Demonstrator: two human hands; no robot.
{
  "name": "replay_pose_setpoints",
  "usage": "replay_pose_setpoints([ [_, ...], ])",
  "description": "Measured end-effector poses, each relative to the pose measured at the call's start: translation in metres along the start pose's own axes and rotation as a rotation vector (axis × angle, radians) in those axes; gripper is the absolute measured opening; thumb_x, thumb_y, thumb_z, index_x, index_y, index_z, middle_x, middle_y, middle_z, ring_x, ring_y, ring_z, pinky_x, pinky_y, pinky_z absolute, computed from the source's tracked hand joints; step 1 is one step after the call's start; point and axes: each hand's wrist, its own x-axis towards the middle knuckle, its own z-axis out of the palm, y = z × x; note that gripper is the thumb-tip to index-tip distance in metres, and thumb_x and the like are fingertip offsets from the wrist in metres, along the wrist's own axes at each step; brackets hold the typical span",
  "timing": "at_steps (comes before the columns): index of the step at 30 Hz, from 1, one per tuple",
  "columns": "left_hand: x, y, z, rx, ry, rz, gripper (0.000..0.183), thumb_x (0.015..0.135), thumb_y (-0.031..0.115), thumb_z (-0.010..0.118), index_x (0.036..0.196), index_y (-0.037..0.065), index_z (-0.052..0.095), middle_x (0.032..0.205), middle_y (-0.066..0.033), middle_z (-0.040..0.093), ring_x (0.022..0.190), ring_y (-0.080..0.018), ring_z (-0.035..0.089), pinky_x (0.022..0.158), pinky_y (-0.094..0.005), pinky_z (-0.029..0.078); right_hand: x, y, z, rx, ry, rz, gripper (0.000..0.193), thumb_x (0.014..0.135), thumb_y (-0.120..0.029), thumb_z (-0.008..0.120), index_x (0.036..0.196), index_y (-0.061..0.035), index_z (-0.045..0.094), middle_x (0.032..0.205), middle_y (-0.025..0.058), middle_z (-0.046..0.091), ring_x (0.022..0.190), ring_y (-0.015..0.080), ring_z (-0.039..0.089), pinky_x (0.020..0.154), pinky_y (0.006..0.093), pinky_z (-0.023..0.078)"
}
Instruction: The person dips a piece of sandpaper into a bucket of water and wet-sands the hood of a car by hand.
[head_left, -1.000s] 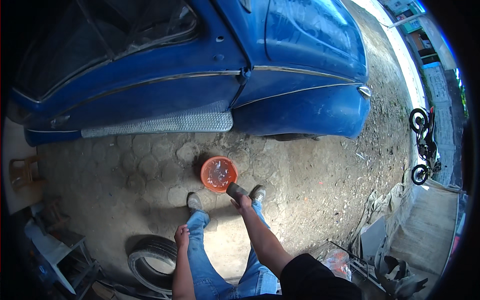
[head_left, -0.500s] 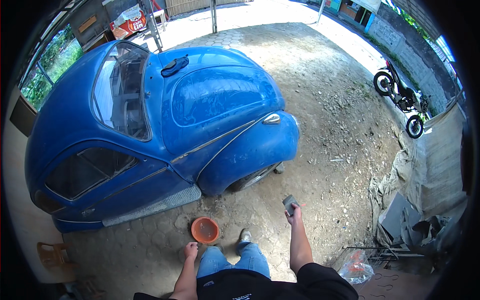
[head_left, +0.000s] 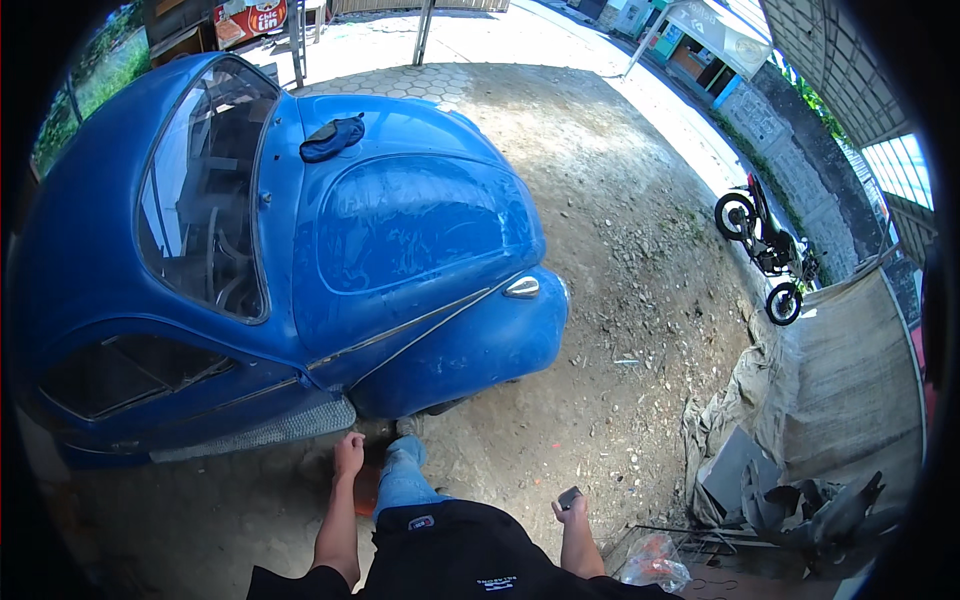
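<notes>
My left hand (head_left: pixel 349 455) is loosely closed beside the car's running board, and nothing shows in its fingers. Lower right, my right hand (head_left: pixel 571 511) grips a small dark grey rectangular block (head_left: pixel 569 497) away from the car. Just beyond my left hand stands the blue rounded car (head_left: pixel 440 345), its bonnet streaked with paler, wet-looking patches. A dark blue crumpled cloth or cap (head_left: pixel 333 138) lies on the bonnet near the windscreen. Partly hidden by my left forearm and leg, an orange basin (head_left: pixel 368 488) sits in shadow on the ground.
Gravelly ground (head_left: pixel 640 300) stretches right of the car. A motorcycle (head_left: pixel 768 248) stands by the far wall. At right hangs a pale tarpaulin (head_left: pixel 850 370) with grey panels (head_left: pixel 738 475) below it. A clear plastic bag (head_left: pixel 655 565) lies lower right.
I have stepped forward, closer to the car's front wing. The basin has gone from plain sight to behind my left arm and leg. My right hand has dropped lower, still holding the block.
</notes>
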Motion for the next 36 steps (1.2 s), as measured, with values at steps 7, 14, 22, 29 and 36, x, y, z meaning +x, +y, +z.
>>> replay_pose_setpoints([
  [7, 0.167, 0.179, -0.060, 0.208, 0.446, 0.554, 0.023, 0.091, 0.017, 0.057, 0.112, 0.012, 0.065, 0.115, -0.0104, 0.061, 0.112, -0.0316, 0.056, 0.099, -0.0495, 0.042, -0.080, -0.015, 0.280, -0.672, -0.195, -0.338, 0.046, 0.097, -0.033, 0.051, 0.139, -0.0158, 0.046, 0.140, 0.0073, 0.049, 0.125, 0.0308, 0.048, 0.096, 0.0609, 0.046],
  [14, 0.243, 0.184, -0.087, 0.583, 0.593, 0.391, 0.047, 0.096, 0.026, 0.050, 0.143, 0.024, 0.049, 0.151, -0.0038, 0.043, 0.143, -0.0253, 0.035, 0.120, -0.0534, 0.021, -0.240, 0.121, 0.535, -1.259, -0.554, -1.373, 0.054, 0.104, -0.027, 0.041, 0.151, -0.0012, 0.033, 0.152, 0.0299, 0.033, 0.142, 0.0434, 0.030, 0.115, 0.0492, 0.026],
  [22, 0.242, 0.177, -0.081, 0.563, 0.584, 0.367, 0.048, 0.095, 0.022, 0.050, 0.143, 0.024, 0.050, 0.152, -0.0030, 0.042, 0.143, -0.0245, 0.035, 0.120, -0.0510, 0.023, -0.334, 0.189, 0.525, -1.436, -1.242, -1.799, 0.057, 0.103, -0.025, 0.041, 0.154, -0.0055, 0.028, 0.161, 0.0171, 0.025, 0.149, 0.0337, 0.023, 0.118, 0.0517, 0.020],
  [29, 0.239, 0.184, -0.086, 0.575, 0.605, 0.362, 0.047, 0.095, 0.019, 0.051, 0.142, 0.025, 0.052, 0.151, -0.0031, 0.044, 0.142, -0.0255, 0.037, 0.120, -0.0509, 0.024, -0.279, 0.106, 0.568, -1.297, -0.810, -1.793, 0.057, 0.105, -0.028, 0.037, 0.155, -0.0050, 0.025, 0.160, 0.0159, 0.028, 0.149, 0.0304, 0.025, 0.119, 0.0492, 0.021],
  [36, 0.238, 0.172, -0.084, 0.553, 0.654, 0.385, 0.042, 0.095, 0.015, 0.050, 0.137, 0.017, 0.055, 0.147, -0.0046, 0.049, 0.140, -0.0261, 0.040, 0.119, -0.0510, 0.025, -0.313, 0.130, 0.550, -1.512, -1.661, -2.051, 0.055, 0.103, -0.028, 0.040, 0.154, -0.0064, 0.031, 0.160, 0.0111, 0.032, 0.148, 0.0273, 0.028, 0.119, 0.0461, 0.022],
])
